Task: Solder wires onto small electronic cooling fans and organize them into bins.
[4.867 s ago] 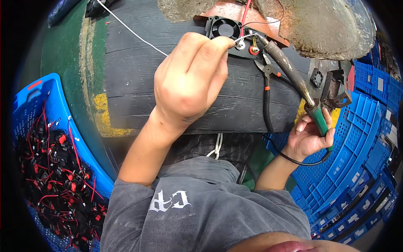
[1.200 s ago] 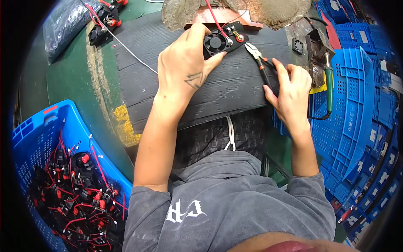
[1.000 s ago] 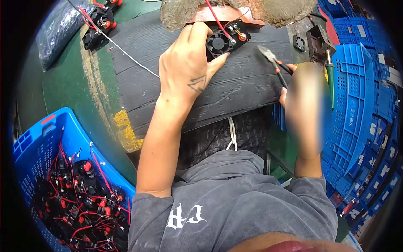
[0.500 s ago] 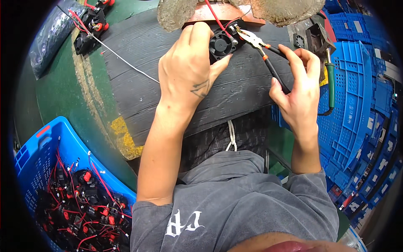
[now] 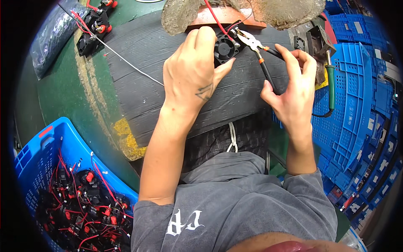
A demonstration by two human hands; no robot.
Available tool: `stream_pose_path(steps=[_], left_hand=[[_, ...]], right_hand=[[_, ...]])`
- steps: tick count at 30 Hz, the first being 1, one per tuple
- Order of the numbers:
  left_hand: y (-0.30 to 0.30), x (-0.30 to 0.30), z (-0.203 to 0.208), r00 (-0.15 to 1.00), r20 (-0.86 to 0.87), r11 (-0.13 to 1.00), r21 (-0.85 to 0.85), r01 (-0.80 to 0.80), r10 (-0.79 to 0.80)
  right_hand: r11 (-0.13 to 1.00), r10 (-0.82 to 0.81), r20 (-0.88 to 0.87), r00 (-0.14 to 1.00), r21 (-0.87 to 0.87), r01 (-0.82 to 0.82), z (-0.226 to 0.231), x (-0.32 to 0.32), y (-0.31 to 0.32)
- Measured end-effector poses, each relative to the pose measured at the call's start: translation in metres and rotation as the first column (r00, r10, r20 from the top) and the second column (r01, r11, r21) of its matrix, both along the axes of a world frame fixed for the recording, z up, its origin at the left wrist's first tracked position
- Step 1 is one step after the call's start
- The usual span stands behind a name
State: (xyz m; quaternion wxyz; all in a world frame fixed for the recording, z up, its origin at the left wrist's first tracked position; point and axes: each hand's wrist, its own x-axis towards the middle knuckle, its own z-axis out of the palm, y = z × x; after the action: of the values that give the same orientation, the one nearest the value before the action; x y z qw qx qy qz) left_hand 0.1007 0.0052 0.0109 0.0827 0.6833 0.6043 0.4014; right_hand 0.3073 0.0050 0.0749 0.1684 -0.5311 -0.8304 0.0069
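My left hand (image 5: 191, 69) is closed around a small black cooling fan assembly (image 5: 225, 49) near the far side of the work surface. Red and dark wires (image 5: 216, 17) run from it toward the far edge, and metal terminals show on its right part. In my right hand (image 5: 294, 84) is a pair of pliers (image 5: 252, 42) with black and orange handles. The plier jaws touch or lie right against the terminals; whether they pinch one I cannot tell. My left fingertips are partly hidden behind the hand and fan.
A grey ridged mat (image 5: 142, 54) covers the green table. A blue crate (image 5: 63, 130) of similar fan assemblies stands at lower left. More fans (image 5: 86, 44) and a plastic bag (image 5: 52, 46) lie far left. A green-handled soldering iron (image 5: 331, 86) rests at right, beside blue crates (image 5: 348, 105).
The plier handles have drawn closer together as my right thumb moved left. The fan and my left hand appear slightly farther right in the picture.
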Motion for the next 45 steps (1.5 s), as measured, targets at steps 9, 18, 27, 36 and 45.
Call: stream_pose_path(steps=[9, 18, 27, 36, 45], left_hand=[[0.000, 0.000, 0.002, 1.000, -0.021, 1.000, 0.010, 0.023, -0.023], [-0.001, 0.000, 0.005, 1.000, -0.012, 1.000, 0.002, 0.028, -0.028], [-0.001, 0.000, 0.006, 0.998, 0.044, 0.999, -0.001, 0.033, -0.033], [0.000, 0.001, 0.004, 0.999, -0.008, 0.999, -0.003, 0.042, -0.042], [0.000, 0.001, 0.002, 0.999, -0.018, 0.999, 0.009, 0.046, -0.046]], right_hand=[[0.998, 0.068, 0.104, 0.992, -0.006, -0.068, 0.007, 0.006, 0.007], [0.976, 0.209, 0.269, 0.940, 0.006, -0.218, 0.021, 0.010, 0.022], [0.971, 0.214, 0.404, 0.889, 0.011, -0.238, 0.027, 0.007, 0.027], [0.967, 0.227, 0.517, 0.825, -0.020, -0.253, 0.036, 0.003, 0.034], [0.953, 0.270, 0.560, 0.783, -0.039, -0.301, 0.039, 0.006, 0.040]])
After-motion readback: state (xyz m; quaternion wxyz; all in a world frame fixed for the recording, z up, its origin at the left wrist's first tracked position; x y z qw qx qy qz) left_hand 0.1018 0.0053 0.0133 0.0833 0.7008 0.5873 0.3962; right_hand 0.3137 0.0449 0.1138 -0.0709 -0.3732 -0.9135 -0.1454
